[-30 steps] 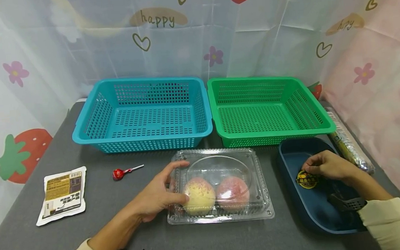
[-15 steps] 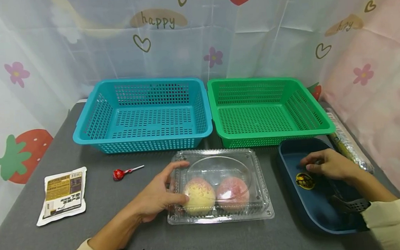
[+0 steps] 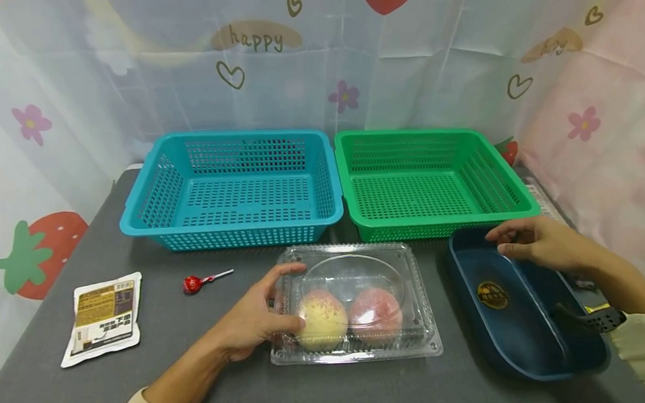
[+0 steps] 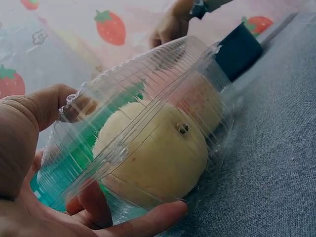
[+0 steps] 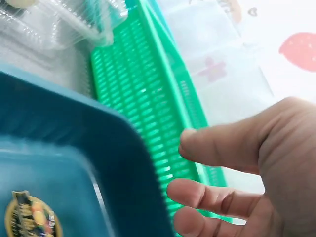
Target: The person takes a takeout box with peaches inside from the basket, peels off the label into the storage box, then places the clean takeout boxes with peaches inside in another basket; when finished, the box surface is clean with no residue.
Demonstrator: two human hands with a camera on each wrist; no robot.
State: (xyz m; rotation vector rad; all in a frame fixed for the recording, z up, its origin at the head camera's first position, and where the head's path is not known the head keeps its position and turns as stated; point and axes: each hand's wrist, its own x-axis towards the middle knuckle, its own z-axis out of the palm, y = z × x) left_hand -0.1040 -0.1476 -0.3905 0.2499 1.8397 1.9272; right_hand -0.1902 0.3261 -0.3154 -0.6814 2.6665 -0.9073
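A clear plastic clamshell box [image 3: 355, 268] lies on the grey table and holds a yellow peach [image 3: 322, 320] and a pink peach [image 3: 375, 313]. My left hand [image 3: 281, 295] grips its left end, one digit over the lid and another along the front edge. In the left wrist view the box [image 4: 148, 98] and yellow peach [image 4: 158, 158] fill the frame. My right hand [image 3: 528, 246] hovers over the far end of a dark blue tray [image 3: 535, 349], fingers loosely bent and holding nothing. A round gold sticker [image 3: 492, 294] lies in the tray. The right wrist view shows the fingers [image 5: 212, 197] above the tray rim [image 5: 74, 133].
A teal basket [image 3: 232, 189] and a green basket [image 3: 428, 181] stand side by side behind the box, both holding nothing. A red lollipop [image 3: 193, 283] and a white sachet [image 3: 103, 317] lie to the left. A foil-wrapped roll [image 3: 541, 192] lies beyond the tray, by the curtain.
My right hand has lifted off the sticker in the tray and moved up and back toward the tray's far end. My left hand has stayed on the box.
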